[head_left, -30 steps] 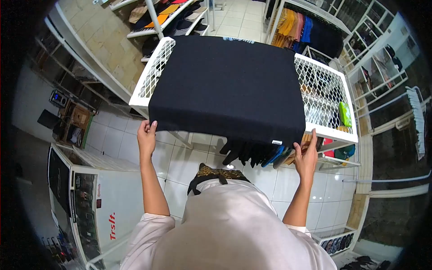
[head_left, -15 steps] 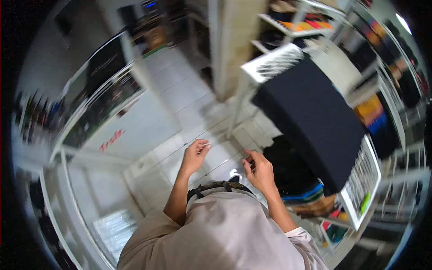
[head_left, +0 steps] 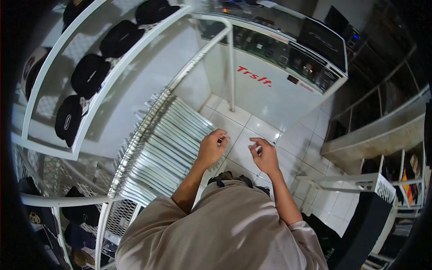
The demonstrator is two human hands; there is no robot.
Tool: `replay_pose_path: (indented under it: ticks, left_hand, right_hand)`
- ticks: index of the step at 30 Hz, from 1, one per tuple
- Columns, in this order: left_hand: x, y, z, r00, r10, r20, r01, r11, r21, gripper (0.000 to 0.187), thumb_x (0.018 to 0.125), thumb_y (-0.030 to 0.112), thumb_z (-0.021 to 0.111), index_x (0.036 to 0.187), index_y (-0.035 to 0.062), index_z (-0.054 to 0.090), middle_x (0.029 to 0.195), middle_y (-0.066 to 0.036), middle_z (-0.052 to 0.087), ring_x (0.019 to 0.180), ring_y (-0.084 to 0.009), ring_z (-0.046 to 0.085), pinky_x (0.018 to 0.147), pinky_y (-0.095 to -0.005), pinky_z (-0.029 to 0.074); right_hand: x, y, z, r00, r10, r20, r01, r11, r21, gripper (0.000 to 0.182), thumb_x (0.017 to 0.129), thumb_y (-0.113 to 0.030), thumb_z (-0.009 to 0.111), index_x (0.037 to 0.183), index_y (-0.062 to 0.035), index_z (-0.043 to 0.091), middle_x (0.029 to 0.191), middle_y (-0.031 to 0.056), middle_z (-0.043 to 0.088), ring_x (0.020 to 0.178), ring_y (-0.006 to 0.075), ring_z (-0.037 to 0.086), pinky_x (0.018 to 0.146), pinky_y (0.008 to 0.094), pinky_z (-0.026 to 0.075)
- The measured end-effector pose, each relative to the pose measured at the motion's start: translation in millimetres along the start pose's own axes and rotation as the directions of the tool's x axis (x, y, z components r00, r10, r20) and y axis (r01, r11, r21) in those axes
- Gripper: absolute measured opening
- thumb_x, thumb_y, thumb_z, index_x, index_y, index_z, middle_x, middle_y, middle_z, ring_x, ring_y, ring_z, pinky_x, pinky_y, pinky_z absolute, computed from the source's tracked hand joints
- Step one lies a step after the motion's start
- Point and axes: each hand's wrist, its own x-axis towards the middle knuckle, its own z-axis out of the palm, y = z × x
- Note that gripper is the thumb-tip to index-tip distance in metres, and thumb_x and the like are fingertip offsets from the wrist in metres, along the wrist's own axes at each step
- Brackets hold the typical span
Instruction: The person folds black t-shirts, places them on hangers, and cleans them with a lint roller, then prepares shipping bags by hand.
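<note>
The person's left hand (head_left: 213, 146) is hovering, as I am seeing it, just beside the ends of a row of pale hangers (head_left: 168, 144) hanging on a white rail (head_left: 195, 63), its forearm (head_left: 187, 182) slanting forward from the sleeve (head_left: 148, 220), its fingers curling loosely and thumb and fingertips standing apart. The right hand (head_left: 264, 155) is mirroring it above the white tiled floor (head_left: 294, 146), palm facing inward, fingers bending toward the left hand with a gap between thumb and fingertips. Well apart from both, over on the person's right, a black cloth (head_left: 362, 225) is draping over a white desk (head_left: 385, 189)
</note>
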Motion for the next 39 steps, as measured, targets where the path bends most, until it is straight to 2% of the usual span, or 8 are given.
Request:
replay_pose_path:
  ticks: [9, 12, 17, 28, 30, 34, 37, 39]
  left_hand:
    - [-12.9, -40.2, -59.9, 0.957, -0.022, -0.289, 0.052, 0.994, 0.097, 0.026, 0.090, 0.016, 0.076, 0.109, 0.0012, 0.068, 0.102, -0.018, 0.072, 0.091, -0.0324, 0.072, 0.079, -0.0399, 0.057]
    - [-15.0, -43.4, -65.5, 0.959, 0.005, -0.282, 0.002, 1.000, 0.025, 0.026, 0.090, 0.015, 0.075, 0.111, 0.0027, 0.068, 0.102, -0.018, 0.072, 0.091, -0.0327, 0.072, 0.078, -0.0416, 0.056]
    - [-12.2, -34.1, -68.0, 0.966, -0.008, -0.260, 0.019, 0.999, 0.040, 0.027, 0.091, 0.016, 0.075, 0.113, 0.0026, 0.068, 0.102, -0.017, 0.072, 0.091, -0.0315, 0.072, 0.077, -0.0413, 0.057]
    - [44.6, 31.2, -17.3, 0.945, 0.300, -0.127, -0.283, 0.950, 0.131, 0.038, 0.090, 0.014, 0.074, 0.125, 0.0050, 0.064, 0.117, -0.017, 0.065, 0.108, -0.0350, 0.064, 0.091, -0.0443, 0.052]
    - [52.3, 59.1, 1.7, 0.857, 0.490, -0.156, -0.437, 0.854, 0.281, 0.047, 0.088, 0.017, 0.076, 0.131, 0.0053, 0.062, 0.128, -0.017, 0.058, 0.121, -0.0359, 0.056, 0.104, -0.0497, 0.044]
    - [58.9, 89.2, 53.9, 0.725, 0.675, 0.133, -0.682, 0.678, 0.275, 0.044, 0.087, 0.018, 0.076, 0.129, 0.0099, 0.066, 0.126, -0.013, 0.060, 0.122, -0.0341, 0.054, 0.112, -0.0550, 0.035]
    - [47.1, 117.4, 98.9, 0.611, 0.706, 0.357, -0.770, 0.635, 0.063, 0.040, 0.089, 0.017, 0.073, 0.127, 0.0110, 0.066, 0.108, -0.010, 0.065, 0.105, -0.0307, 0.061, 0.099, -0.0487, 0.044]
    - [26.9, 146.7, 132.1, 0.540, 0.715, 0.444, -0.781, 0.622, -0.052, 0.037, 0.090, 0.018, 0.072, 0.125, 0.0107, 0.066, 0.102, -0.009, 0.066, 0.100, -0.0299, 0.062, 0.093, -0.0462, 0.046]
  right_hand:
    - [108.9, -15.9, 158.6, 0.946, -0.153, 0.286, 0.166, 0.986, -0.022, 0.040, 0.096, -0.026, 0.067, 0.130, -0.0073, 0.062, 0.122, 0.0235, 0.065, 0.110, 0.0406, 0.063, 0.102, 0.0497, 0.047]
    - [115.9, -22.3, 163.2, 0.922, -0.230, 0.312, 0.288, 0.945, -0.157, 0.035, 0.099, -0.020, 0.061, 0.130, -0.0056, 0.060, 0.122, 0.0245, 0.063, 0.108, 0.0428, 0.063, 0.098, 0.0520, 0.050]
    - [96.9, -34.9, 140.2, 0.957, -0.253, 0.140, 0.288, 0.888, -0.359, 0.025, 0.102, -0.016, 0.056, 0.124, -0.0047, 0.056, 0.104, 0.0202, 0.058, 0.089, 0.0417, 0.068, 0.072, 0.0516, 0.057]
    - [-4.3, -20.2, -22.5, 0.923, -0.032, -0.385, -0.112, 0.932, -0.345, 0.022, 0.094, -0.029, 0.072, 0.099, -0.0072, 0.069, 0.087, 0.0140, 0.069, 0.064, 0.0324, 0.067, 0.060, 0.0433, 0.053]
    - [-44.4, -21.1, -62.0, 0.900, 0.176, -0.399, -0.308, 0.904, -0.297, 0.021, 0.092, -0.025, 0.075, 0.096, -0.0051, 0.071, 0.084, 0.0143, 0.069, 0.065, 0.0309, 0.068, 0.059, 0.0398, 0.052]
    - [-131.7, -11.9, -116.8, 0.826, 0.141, -0.545, -0.321, 0.913, -0.251, 0.022, 0.089, -0.024, 0.078, 0.095, -0.0034, 0.074, 0.082, 0.0145, 0.071, 0.064, 0.0299, 0.066, 0.059, 0.0375, 0.051]
    - [-189.7, -19.3, -139.0, 0.679, 0.357, -0.642, -0.519, 0.852, -0.076, 0.024, 0.085, -0.018, 0.081, 0.104, -0.0045, 0.076, 0.083, 0.0146, 0.070, 0.067, 0.0292, 0.066, 0.061, 0.0376, 0.051]
    - [-220.7, -20.0, -155.3, 0.646, 0.222, -0.730, -0.548, 0.801, -0.241, 0.027, 0.084, -0.017, 0.081, 0.109, -0.0058, 0.076, 0.084, 0.0135, 0.069, 0.067, 0.0296, 0.065, 0.063, 0.0377, 0.051]
